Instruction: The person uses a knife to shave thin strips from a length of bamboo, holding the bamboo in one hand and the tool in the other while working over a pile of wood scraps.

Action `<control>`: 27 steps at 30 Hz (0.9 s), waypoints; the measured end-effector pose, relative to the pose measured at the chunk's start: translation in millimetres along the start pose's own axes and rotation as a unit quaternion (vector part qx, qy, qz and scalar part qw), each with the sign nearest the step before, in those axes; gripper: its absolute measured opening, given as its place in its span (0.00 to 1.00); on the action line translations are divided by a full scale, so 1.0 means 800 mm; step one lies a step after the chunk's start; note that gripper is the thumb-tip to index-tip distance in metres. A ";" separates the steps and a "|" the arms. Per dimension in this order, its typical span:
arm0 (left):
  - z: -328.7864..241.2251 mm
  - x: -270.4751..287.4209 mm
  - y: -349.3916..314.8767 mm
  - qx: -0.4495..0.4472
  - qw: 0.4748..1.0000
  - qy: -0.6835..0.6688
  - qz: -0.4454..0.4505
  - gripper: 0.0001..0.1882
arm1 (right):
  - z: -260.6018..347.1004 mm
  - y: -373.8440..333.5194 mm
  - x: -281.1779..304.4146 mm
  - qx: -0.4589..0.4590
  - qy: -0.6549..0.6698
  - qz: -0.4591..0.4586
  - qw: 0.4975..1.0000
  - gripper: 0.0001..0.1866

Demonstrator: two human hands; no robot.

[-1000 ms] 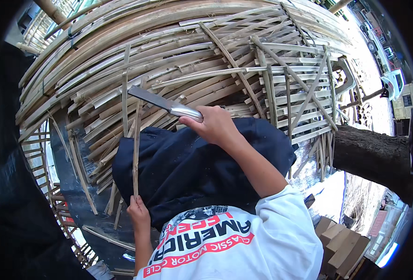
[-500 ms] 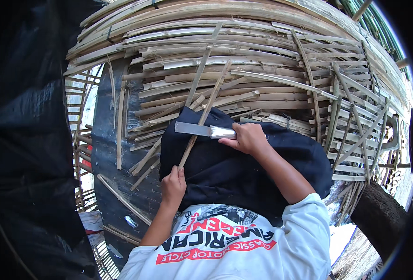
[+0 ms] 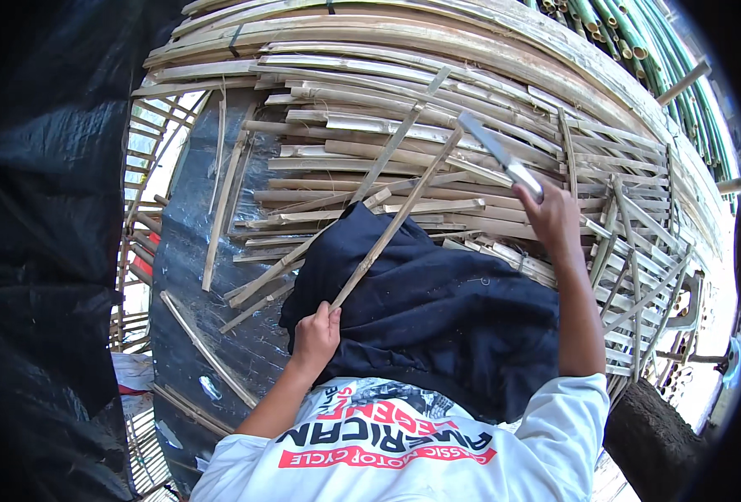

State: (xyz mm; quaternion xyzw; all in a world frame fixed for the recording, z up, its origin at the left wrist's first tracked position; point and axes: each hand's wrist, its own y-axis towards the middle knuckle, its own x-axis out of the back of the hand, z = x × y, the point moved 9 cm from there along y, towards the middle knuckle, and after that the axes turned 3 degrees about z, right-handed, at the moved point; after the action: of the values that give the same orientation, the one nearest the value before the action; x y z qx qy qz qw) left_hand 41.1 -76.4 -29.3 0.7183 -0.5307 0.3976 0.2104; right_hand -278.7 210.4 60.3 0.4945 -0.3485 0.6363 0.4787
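Observation:
My left hand (image 3: 316, 339) is closed round the near end of a narrow bamboo strip (image 3: 397, 219), which slants away and to the right across the black cloth (image 3: 462, 309) over my lap. Out to the right, my right hand (image 3: 550, 216) grips a knife (image 3: 489, 144) by its pale wrapped handle. Its broad flat blade points away and to the left, with the tip close to the strip's far end; whether they touch I cannot tell. Another bamboo strip (image 3: 399, 134) lies beyond at a similar slant, apart from both hands.
Many split bamboo slats (image 3: 370, 159) lie stacked crosswise ahead of me. A lattice of slats (image 3: 630, 243) stands at the right, near a dark log (image 3: 659, 439). Green bamboo poles (image 3: 617, 29) are piled at the far right. Black sheeting (image 3: 44, 251) hangs at the left.
My right hand has swung the knife away and to the right, from across the middle of the strip to near its far end. My left hand still holds the strip's near end.

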 end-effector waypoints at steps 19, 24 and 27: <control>0.002 -0.001 -0.001 0.001 1.000 -0.021 0.014 0.15 | -0.008 0.028 -0.098 -0.055 0.021 0.022 0.998 0.39; 0.006 -0.004 -0.001 -0.008 0.999 -0.049 0.001 0.15 | -0.017 0.002 -0.001 -0.048 0.018 -0.009 0.999 0.35; 0.009 0.000 -0.004 -0.001 0.999 -0.051 0.007 0.14 | 0.039 -0.036 -0.040 0.036 -0.022 0.063 0.997 0.32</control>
State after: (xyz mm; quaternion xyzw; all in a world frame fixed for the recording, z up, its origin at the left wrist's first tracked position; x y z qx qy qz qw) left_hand 46.1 -80.3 -33.4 0.7338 -0.5463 0.3609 0.1811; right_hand -240.6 182.3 37.3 0.5029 -0.3660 0.6662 0.4116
